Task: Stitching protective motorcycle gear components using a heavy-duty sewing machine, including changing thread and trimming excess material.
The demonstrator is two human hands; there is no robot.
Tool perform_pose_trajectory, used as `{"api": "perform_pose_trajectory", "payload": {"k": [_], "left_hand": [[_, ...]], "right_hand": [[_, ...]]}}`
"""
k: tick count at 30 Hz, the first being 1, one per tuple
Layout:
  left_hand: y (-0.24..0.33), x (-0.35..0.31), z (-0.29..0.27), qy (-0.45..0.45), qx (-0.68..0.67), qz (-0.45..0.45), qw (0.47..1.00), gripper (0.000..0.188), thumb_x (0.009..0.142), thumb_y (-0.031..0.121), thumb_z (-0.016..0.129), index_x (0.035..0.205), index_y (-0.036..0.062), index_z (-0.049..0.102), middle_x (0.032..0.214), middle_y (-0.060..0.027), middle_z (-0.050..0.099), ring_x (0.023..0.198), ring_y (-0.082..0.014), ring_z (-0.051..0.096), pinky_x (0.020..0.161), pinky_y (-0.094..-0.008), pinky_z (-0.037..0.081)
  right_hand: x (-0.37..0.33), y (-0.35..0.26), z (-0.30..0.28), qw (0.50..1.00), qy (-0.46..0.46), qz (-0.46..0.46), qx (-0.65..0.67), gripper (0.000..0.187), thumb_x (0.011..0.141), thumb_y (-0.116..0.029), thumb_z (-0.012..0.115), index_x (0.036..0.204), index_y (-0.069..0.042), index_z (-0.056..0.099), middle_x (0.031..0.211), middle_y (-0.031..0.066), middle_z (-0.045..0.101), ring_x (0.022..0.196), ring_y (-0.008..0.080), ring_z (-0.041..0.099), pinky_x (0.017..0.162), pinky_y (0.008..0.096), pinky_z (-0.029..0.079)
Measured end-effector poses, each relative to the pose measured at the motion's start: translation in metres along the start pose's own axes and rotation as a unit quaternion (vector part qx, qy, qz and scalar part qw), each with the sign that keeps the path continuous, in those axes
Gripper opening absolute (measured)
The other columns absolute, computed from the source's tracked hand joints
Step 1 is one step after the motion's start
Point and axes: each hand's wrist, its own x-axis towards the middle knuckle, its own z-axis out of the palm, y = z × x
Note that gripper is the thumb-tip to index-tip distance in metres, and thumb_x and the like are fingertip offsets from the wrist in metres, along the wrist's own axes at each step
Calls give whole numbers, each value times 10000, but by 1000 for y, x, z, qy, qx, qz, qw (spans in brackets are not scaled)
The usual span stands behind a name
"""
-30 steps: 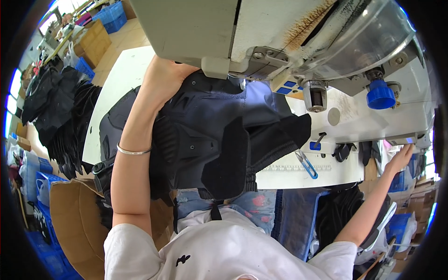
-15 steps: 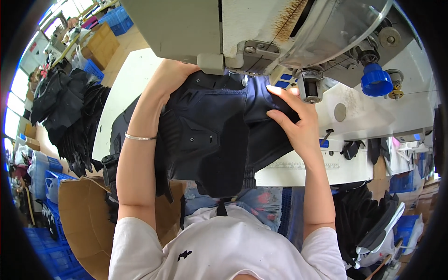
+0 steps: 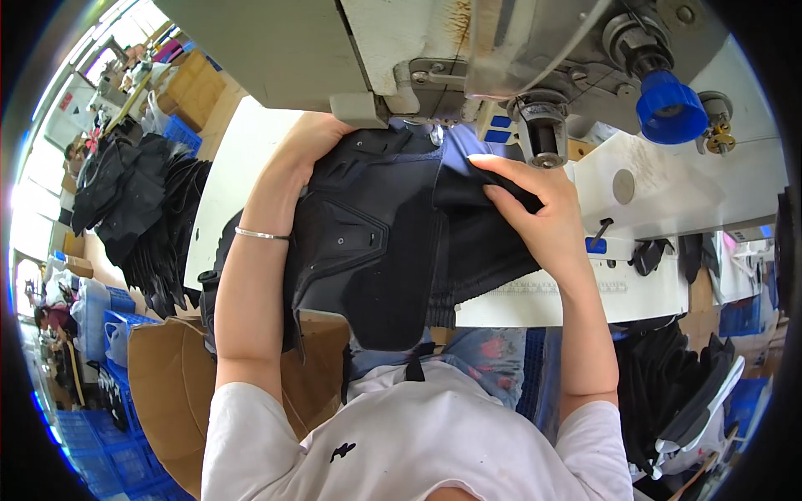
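Note:
A black fabric piece (image 3: 393, 259) with moulded raised panels and small eyelets lies across the sewing machine's white bed, its near edge hanging over the front. Its far edge runs under the grey-white sewing machine head (image 3: 276, 50), close to the needle area. My left hand (image 3: 313, 138) rests at the piece's far left; the machine head hides its fingertips. On the right, my right hand (image 3: 543, 204) grips a smoother, folded part of the same piece between thumb and fingers, just right of the needle area. A lengthwise seam divides this part from the panelled part.
A blue knob (image 3: 671, 110) and metal thread tensioners overhang at the upper right. A stack of black cut pieces (image 3: 138, 200) sits left of the white table (image 3: 225, 175). An open cardboard box (image 3: 171, 392) stands below left, and more black pieces (image 3: 668, 392) lie at lower right.
The view has shifted slightly, with the machine head now higher and further left in the picture. The panelled part lies flatter along its near edge. Both hands stay on the fabric piece.

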Motion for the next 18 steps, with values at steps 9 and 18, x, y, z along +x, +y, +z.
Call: {"api": "perform_pose_trajectory", "payload": {"k": [9, 18], "left_hand": [[7, -5, -6, 50, 81, 184, 978, 313, 794, 157, 724, 1031, -44, 681, 952, -88, 695, 818, -153, 621, 744, -268, 506], [15, -19, -4, 69, 155, 239, 956, 274, 792, 145, 698, 994, -38, 679, 873, -117, 697, 782, -177, 620, 732, -301, 501]], "right_hand": [[-2, 0, 0, 1000, 9, 24, 2, 224, 831, -31, 660, 1042, -74, 722, 963, 39, 720, 861, 134, 601, 963, 338, 382], [6, -10, 0, 999, 35, 3, 22, 214, 828, -38, 688, 1027, -97, 738, 805, -19, 604, 745, 111, 430, 726, 226, 371]]}}
